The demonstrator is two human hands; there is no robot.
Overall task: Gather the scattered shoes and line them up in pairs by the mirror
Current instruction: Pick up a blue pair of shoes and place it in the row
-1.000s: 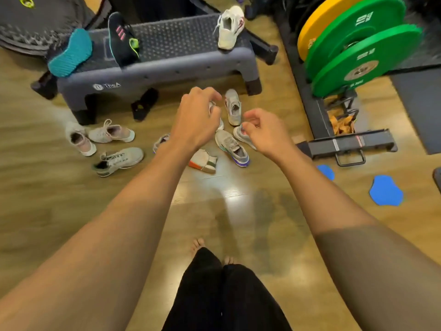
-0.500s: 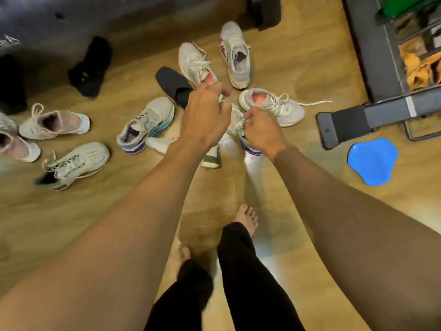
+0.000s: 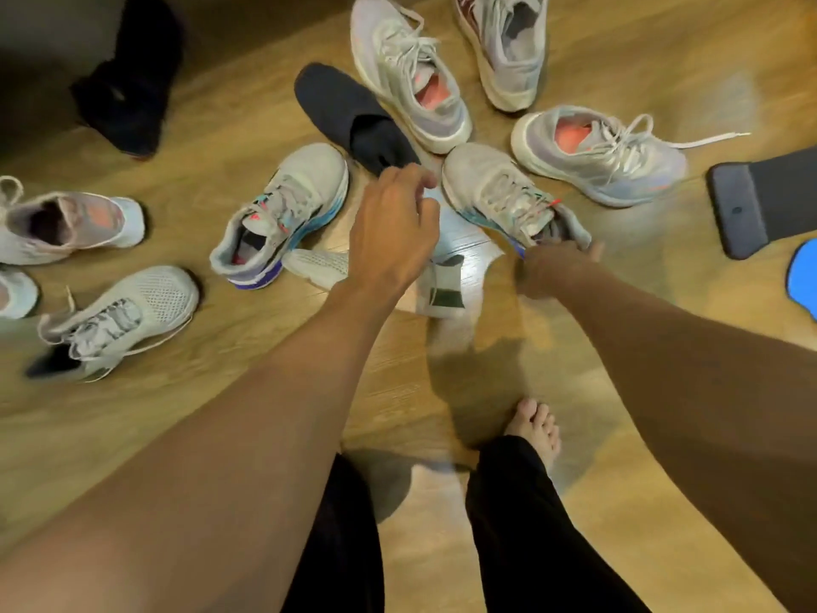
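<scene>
Several shoes lie scattered on the wooden floor. My right hand (image 3: pixel 552 267) grips the heel of a grey sneaker with a teal sole (image 3: pixel 495 192). Its mate (image 3: pixel 283 214) lies to the left. My left hand (image 3: pixel 393 227) hovers between them with loosely curled fingers and nothing seen in it. It partly covers a white shoe with a green heel (image 3: pixel 442 289). A black slip-on (image 3: pixel 349 117) lies just beyond its fingertips. Two pale sneakers with coral insoles (image 3: pixel 411 73) (image 3: pixel 597 157) and a grey one (image 3: pixel 508 46) lie farther back.
At the left lie a pink-white sneaker (image 3: pixel 66 223), a white mesh sneaker (image 3: pixel 119 320) and a black shoe (image 3: pixel 128 90). A dark rack foot (image 3: pixel 751 205) and a blue pad (image 3: pixel 802 276) sit at the right edge. My bare foot (image 3: pixel 535 426) stands below the shoes.
The view has dropped closer to the shoes. My right hand has gone down onto the heel of the grey-teal sneaker. My left hand has lowered over the white shoe.
</scene>
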